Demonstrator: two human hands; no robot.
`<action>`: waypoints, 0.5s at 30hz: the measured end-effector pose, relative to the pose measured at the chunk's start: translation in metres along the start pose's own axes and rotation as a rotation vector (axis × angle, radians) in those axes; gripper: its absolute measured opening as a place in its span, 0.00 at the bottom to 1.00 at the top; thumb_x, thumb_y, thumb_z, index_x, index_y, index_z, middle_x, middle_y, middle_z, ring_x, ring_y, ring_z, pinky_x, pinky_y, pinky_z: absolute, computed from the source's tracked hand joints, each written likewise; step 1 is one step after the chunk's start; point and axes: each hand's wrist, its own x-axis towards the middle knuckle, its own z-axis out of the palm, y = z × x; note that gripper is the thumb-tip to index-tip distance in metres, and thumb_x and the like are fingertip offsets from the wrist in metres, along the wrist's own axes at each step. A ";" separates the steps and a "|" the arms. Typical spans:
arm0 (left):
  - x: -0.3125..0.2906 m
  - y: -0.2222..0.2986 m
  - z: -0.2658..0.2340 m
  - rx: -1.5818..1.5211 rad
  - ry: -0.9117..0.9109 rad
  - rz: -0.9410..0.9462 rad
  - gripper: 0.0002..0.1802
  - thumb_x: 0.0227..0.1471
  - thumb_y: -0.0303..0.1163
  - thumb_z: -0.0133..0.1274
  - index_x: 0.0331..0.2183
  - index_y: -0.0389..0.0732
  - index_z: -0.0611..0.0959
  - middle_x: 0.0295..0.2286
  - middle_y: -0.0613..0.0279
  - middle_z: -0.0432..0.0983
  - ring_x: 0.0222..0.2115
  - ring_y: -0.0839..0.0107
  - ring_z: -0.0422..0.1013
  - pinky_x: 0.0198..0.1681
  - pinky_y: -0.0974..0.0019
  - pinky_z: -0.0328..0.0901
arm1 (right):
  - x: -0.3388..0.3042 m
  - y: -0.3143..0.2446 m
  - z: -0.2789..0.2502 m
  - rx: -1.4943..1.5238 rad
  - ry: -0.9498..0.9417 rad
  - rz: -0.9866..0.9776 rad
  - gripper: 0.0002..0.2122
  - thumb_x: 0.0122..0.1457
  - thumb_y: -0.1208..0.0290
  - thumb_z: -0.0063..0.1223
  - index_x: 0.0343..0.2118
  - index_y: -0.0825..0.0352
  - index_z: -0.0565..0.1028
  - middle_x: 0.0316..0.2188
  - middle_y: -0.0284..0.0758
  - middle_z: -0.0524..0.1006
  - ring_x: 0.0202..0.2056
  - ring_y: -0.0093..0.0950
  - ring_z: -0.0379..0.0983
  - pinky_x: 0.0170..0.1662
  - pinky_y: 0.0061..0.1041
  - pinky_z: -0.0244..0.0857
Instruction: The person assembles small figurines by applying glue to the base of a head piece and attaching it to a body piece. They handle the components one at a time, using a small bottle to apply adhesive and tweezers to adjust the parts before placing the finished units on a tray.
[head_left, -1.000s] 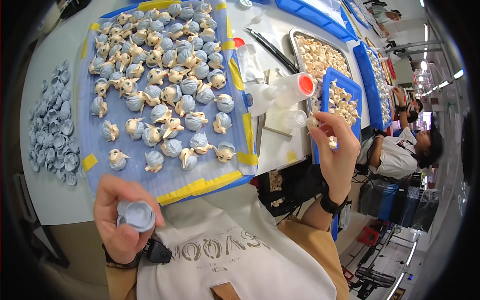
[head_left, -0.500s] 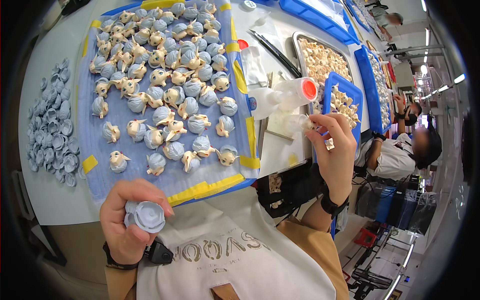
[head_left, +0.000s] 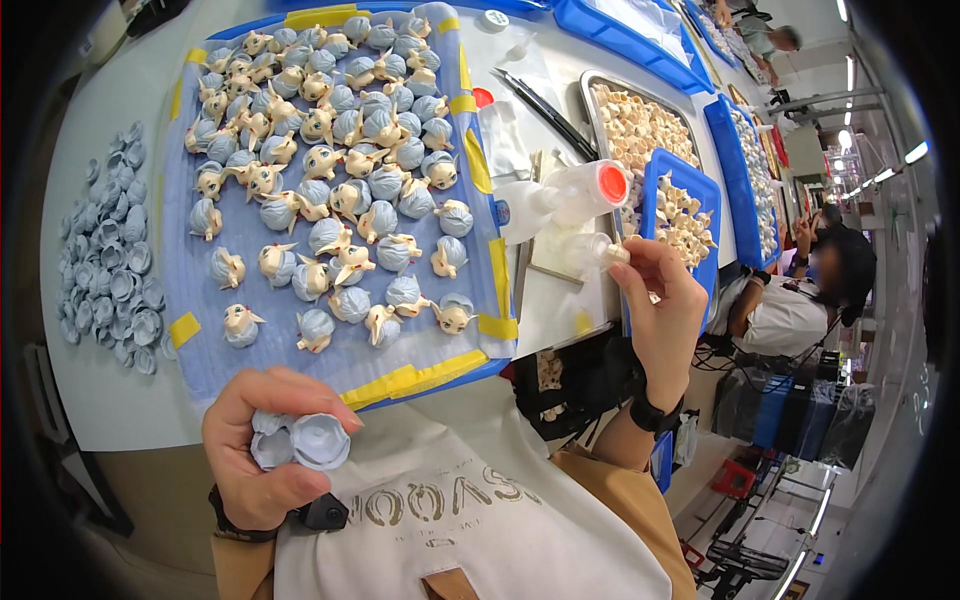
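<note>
Near the tray's front left corner, my left hand is closed around two pale blue, hollow hair pieces of doll heads, side by side with their open sides showing. Over on the right, my right hand pinches a small cream-coloured doll part between thumb and fingers. That part is at the edge of a small clear cup; I cannot tell if they touch. Beyond my left hand, a blue-lined tray carries many doll heads with blue hair and pointed ears.
Loose blue hair pieces are heaped at the left. Cream parts fill a metal tray and a blue bin. Red-capped bottles and black tweezers lie between the trays. Another person sits at the right.
In my left hand the two hair pieces have spread and turned, so the second one shows more. My right hand has shifted slightly, still pinching the cream part near the cup.
</note>
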 end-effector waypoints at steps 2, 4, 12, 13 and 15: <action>0.000 -0.001 0.001 -0.011 0.013 0.004 0.27 0.35 0.40 0.63 0.33 0.33 0.70 0.27 0.51 0.73 0.28 0.69 0.70 0.33 0.70 0.64 | 0.000 0.000 0.001 0.003 -0.001 -0.003 0.08 0.45 0.81 0.56 0.31 0.72 0.72 0.23 0.37 0.75 0.24 0.23 0.73 0.29 0.18 0.66; 0.001 -0.001 0.002 -0.032 0.013 0.004 0.27 0.35 0.40 0.63 0.33 0.34 0.69 0.26 0.51 0.73 0.28 0.69 0.70 0.33 0.69 0.65 | 0.001 0.000 0.000 -0.004 -0.003 -0.009 0.08 0.45 0.81 0.56 0.31 0.72 0.72 0.23 0.37 0.75 0.24 0.23 0.72 0.28 0.18 0.65; 0.002 -0.002 0.003 -0.047 -0.051 -0.055 0.25 0.38 0.41 0.61 0.32 0.33 0.68 0.26 0.50 0.73 0.28 0.68 0.71 0.33 0.68 0.65 | -0.003 0.006 0.001 0.003 0.033 -0.040 0.08 0.46 0.80 0.55 0.31 0.72 0.73 0.24 0.37 0.75 0.24 0.23 0.72 0.29 0.18 0.65; 0.002 -0.002 0.003 -0.044 -0.053 -0.056 0.25 0.38 0.41 0.61 0.32 0.33 0.68 0.26 0.50 0.73 0.28 0.68 0.71 0.33 0.68 0.65 | -0.003 0.006 0.001 0.006 0.033 -0.044 0.08 0.47 0.80 0.55 0.31 0.72 0.73 0.24 0.37 0.75 0.24 0.23 0.72 0.29 0.18 0.65; 0.002 -0.002 0.003 -0.040 -0.060 -0.058 0.25 0.39 0.40 0.61 0.32 0.33 0.68 0.26 0.51 0.73 0.28 0.68 0.71 0.33 0.68 0.65 | -0.003 0.005 0.001 0.008 0.034 -0.050 0.08 0.47 0.80 0.54 0.31 0.72 0.73 0.24 0.37 0.75 0.24 0.23 0.72 0.29 0.18 0.65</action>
